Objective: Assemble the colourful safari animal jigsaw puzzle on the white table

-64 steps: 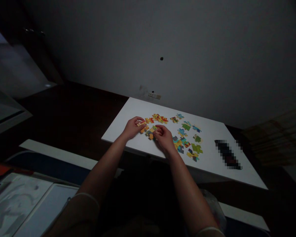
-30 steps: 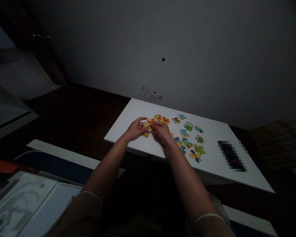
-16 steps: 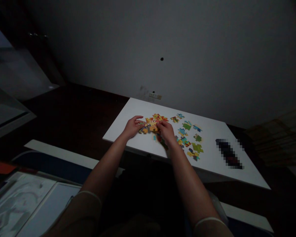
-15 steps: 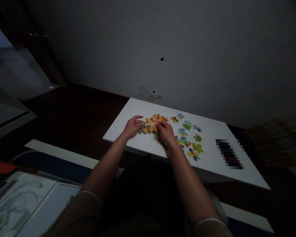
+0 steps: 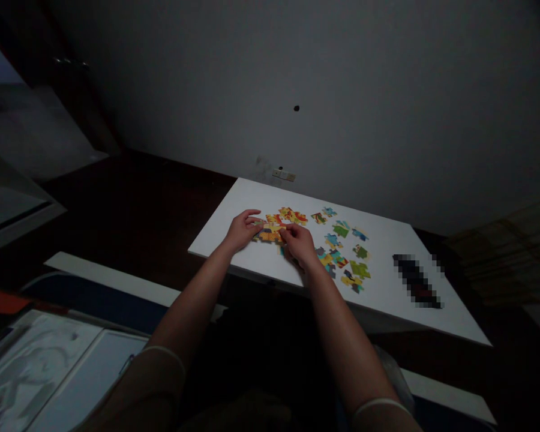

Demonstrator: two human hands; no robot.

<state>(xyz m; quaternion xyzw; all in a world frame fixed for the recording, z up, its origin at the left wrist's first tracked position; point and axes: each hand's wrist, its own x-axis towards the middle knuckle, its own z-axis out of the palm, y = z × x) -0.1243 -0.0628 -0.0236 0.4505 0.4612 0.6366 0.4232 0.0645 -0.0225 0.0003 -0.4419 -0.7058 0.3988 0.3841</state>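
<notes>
Partly joined jigsaw puzzle pieces, mostly yellow and orange, lie near the front left of the white table. At their left edge is my left hand, its thumb on the pieces and its index finger raised and bent. My right hand pinches at the right side of the same section with thumb and forefinger, apparently on a puzzle piece that the fingers mostly hide. Right behind the hands lies a red and yellow puzzle cluster.
Loose puzzle pieces in green, blue and yellow are scattered right of my right hand. A blurred dark object lies farther right on the table. Behind stands a grey wall with a socket. An open book or folder is at lower left.
My right hand has shifted slightly left and toward me along the joined pieces, still pinching. My left hand stays nearly where it was.
</notes>
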